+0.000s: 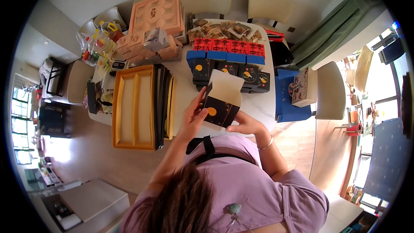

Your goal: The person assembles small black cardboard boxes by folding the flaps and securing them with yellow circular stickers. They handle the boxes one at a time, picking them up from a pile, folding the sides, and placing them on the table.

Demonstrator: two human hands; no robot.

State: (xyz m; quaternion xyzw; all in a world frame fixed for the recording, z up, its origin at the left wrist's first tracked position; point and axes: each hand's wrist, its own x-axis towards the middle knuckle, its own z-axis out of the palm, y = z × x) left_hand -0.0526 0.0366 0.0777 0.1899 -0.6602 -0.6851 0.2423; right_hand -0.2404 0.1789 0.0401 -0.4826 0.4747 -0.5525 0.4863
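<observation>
A small black cardboard box [221, 111] with an orange disc is raised over the near edge of the table, its pale flap [226, 84] standing up and its top open. My left hand [192, 118] grips the box's left side, thumb on the front face. At the lower right corner, my right hand [248, 125] holds the box with the thumb at the bottom edge; some fingers are hidden behind it. Just beyond stand several similar black boxes [202, 72], with blue boxes [216, 56] and red printed packets [228, 47] behind.
Gold-rimmed divided trays [125, 108] and dark panels stand at the table's left. Pink boxes [157, 13] are stacked behind, beside oil bottles [102, 43]. Small packets [224, 29] lie at the far edge. A chair [331, 90] at the right bears a blue box [286, 103] and a printed carton [303, 87].
</observation>
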